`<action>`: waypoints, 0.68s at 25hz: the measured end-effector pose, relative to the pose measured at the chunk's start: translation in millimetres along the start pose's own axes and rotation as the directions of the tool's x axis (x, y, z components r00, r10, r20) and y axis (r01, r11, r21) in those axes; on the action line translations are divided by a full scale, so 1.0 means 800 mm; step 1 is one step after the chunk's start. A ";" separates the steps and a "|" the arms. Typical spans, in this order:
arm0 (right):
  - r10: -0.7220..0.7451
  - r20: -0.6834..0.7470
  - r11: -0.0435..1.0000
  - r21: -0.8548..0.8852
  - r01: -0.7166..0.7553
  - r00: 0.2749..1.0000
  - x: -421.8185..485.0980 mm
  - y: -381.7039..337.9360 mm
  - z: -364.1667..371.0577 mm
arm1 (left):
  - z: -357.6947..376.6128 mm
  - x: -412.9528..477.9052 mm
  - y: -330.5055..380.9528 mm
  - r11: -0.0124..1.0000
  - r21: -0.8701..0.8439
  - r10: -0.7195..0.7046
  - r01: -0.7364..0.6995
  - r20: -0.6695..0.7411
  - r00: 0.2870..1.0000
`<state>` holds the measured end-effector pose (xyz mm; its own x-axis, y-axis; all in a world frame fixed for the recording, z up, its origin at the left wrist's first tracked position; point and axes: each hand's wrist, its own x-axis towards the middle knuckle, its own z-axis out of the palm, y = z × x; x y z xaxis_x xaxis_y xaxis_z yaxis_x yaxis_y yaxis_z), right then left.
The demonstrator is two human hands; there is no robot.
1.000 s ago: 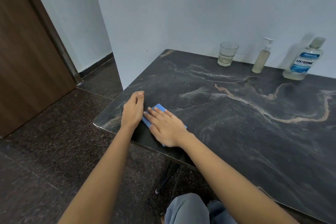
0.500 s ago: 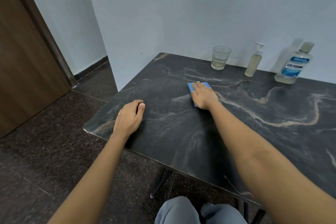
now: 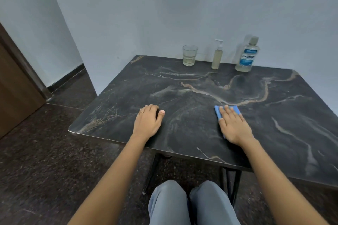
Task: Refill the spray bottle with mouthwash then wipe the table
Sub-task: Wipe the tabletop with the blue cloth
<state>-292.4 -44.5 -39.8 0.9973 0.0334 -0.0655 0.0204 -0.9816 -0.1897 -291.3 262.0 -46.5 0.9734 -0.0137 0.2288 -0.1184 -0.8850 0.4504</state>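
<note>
Blue cloth lies under flat right-hand fingers

Under the fingers of the right hand, the flat blue cloth looks soft and matt. Beyond them the black veined stone-look tabletop is smooth, faintly glossy; the clear tumbler is glass.

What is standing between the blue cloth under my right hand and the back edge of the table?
Nothing until the back edge: bare tabletop lies ahead of the blue cloth under the right hand. Along the wall stand a glass, the spray bottle and the mouthwash bottle, each apart from the others.
</note>
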 end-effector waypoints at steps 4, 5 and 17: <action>-0.138 0.018 0.989 -0.040 0.139 0.990 -0.079 -0.038 0.014 | 0.025 -0.009 0.047 0.994 -0.099 0.051 -0.050 0.002 0.999; -0.187 0.017 0.982 -0.038 0.187 0.982 -0.089 -0.053 0.019 | 0.029 -0.009 0.055 0.986 -0.166 0.035 -0.036 -0.008 0.999; -0.318 0.072 0.945 0.102 0.310 0.945 0.054 -0.124 0.020 | 0.054 -0.004 0.081 0.953 -0.304 -0.040 0.011 -0.090 0.995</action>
<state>-252.5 56.9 -39.4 0.9313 0.3571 -0.0721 0.3214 -0.8984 -0.2992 -293.6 184.3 -55.5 0.9558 0.0639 0.2869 -0.1613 -0.7020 0.6937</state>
